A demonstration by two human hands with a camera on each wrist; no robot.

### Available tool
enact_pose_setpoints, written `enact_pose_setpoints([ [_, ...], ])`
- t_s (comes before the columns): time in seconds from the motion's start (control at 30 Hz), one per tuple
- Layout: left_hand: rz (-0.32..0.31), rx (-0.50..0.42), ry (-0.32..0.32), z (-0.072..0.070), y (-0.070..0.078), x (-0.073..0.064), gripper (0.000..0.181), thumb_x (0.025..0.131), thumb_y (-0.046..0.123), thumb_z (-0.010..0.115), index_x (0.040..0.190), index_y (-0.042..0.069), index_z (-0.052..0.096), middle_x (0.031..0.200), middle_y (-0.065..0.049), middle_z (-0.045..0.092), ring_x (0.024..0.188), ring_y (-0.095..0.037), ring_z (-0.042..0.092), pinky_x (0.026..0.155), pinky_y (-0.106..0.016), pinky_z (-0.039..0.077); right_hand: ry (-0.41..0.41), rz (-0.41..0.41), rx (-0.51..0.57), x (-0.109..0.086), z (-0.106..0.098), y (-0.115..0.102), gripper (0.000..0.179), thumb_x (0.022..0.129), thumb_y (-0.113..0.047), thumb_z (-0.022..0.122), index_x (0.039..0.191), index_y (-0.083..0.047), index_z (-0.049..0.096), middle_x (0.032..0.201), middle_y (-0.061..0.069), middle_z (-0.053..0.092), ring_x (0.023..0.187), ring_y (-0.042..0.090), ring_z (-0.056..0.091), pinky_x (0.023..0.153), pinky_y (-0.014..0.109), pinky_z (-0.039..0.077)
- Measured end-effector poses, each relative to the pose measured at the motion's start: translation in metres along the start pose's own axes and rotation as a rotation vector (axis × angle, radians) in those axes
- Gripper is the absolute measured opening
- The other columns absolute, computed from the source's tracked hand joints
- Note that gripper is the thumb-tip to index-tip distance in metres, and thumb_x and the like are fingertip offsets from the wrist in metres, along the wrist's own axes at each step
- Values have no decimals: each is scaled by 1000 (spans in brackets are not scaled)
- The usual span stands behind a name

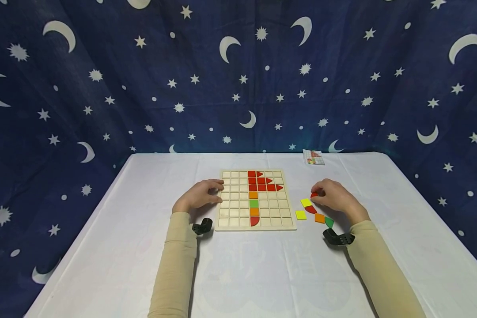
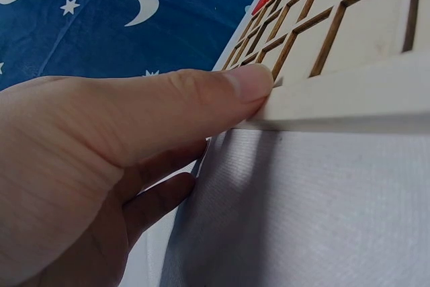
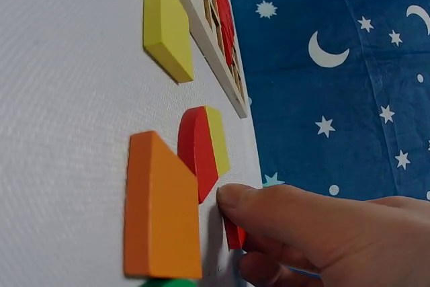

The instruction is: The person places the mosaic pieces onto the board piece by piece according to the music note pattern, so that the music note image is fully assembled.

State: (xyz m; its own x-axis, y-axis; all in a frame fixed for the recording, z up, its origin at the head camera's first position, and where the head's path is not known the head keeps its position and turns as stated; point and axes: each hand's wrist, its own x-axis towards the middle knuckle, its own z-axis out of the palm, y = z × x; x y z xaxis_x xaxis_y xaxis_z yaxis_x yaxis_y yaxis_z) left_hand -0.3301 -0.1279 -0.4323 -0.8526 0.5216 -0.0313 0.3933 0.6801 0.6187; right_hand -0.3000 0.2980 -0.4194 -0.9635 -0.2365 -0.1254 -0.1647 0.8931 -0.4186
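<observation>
My left hand (image 1: 202, 194) rests at the left edge of a wooden grid board (image 1: 234, 223). In the left wrist view its straight thumb (image 2: 252, 84) presses on the board's rim. On the board, red blocks (image 1: 258, 187) form stepped rows above a column of orange, green, orange and red. Over at the right, my right hand (image 1: 335, 196) pinches a red block (image 3: 234, 234) between thumb and fingers, which hide most of its shape. Close by lie a red rounded block (image 3: 198, 156), a yellow square block (image 1: 305, 202) touching it, and an orange square block (image 3: 164, 210).
Another yellow square block (image 1: 300, 215) lies just right of the board, and a green rounded block (image 1: 329, 222) beside the orange one. A printed pattern card (image 1: 313, 157) is at the back edge of the white-covered table (image 1: 246, 274). Behind hangs a dark blue curtain (image 1: 206, 79).
</observation>
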Motion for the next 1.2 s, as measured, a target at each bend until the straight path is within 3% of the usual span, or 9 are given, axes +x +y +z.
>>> enact_pose_setpoints([
  [0.17, 2, -3, 3, -1, 1, -1, 47, 87, 18, 75, 129, 2, 62, 148, -11, 47, 141, -31, 34, 117, -44, 27, 32, -34, -12, 2, 0, -8, 27, 88, -17, 72, 109, 1, 69, 96, 9, 64, 84, 24, 56, 82, 43, 55],
  [0.27, 0, 1, 0, -2, 2, -1, 47, 87, 18, 75, 129, 2, 63, 147, -11, 47, 141, -31, 35, 117, -44, 27, 47, -110, -19, 5, 0, -24, 27, 88, -19, 72, 108, 0, 70, 97, 9, 65, 84, 22, 56, 77, 38, 54],
  [0.53, -6, -7, 1, -1, 1, 0, 47, 87, 19, 75, 129, 2, 63, 148, -10, 47, 141, -30, 35, 117, -44, 28, -23, -433, -97, 25, 17, -105, 26, 88, -24, 73, 106, -6, 73, 97, 3, 64, 83, 18, 56, 77, 33, 52],
  [0.63, -4, -8, 2, -1, 1, 0, 47, 86, 19, 75, 129, 2, 63, 148, -11, 47, 141, -30, 35, 117, -44, 28, -65, -514, -133, 36, 29, -132, 24, 89, -26, 72, 106, -9, 72, 97, 0, 64, 85, 17, 56, 78, 31, 52],
  [0.87, -6, -7, 2, -2, 2, 0, 46, 86, 17, 75, 128, 2, 63, 146, -11, 48, 140, -30, 36, 116, -44, 29, -109, -583, -221, 57, 55, -170, 20, 91, -29, 69, 104, -13, 70, 97, -1, 60, 86, 13, 57, 77, 28, 52],
  [1.03, 8, -4, 0, -2, 2, 0, 44, 87, 17, 75, 126, 1, 64, 146, -12, 49, 139, -31, 37, 116, -44, 29, -118, -569, -246, 63, 63, -177, 27, 92, -33, 69, 111, -15, 71, 102, -2, 60, 89, 11, 59, 78, 26, 54],
  [1.2, -11, -6, -2, -2, 2, 2, 45, 86, 17, 75, 127, 2, 63, 146, -11, 48, 140, -29, 36, 117, -44, 28, -138, -587, -238, 63, 62, -178, 22, 91, -25, 71, 112, -16, 72, 102, -3, 60, 91, 12, 60, 79, 27, 54],
])
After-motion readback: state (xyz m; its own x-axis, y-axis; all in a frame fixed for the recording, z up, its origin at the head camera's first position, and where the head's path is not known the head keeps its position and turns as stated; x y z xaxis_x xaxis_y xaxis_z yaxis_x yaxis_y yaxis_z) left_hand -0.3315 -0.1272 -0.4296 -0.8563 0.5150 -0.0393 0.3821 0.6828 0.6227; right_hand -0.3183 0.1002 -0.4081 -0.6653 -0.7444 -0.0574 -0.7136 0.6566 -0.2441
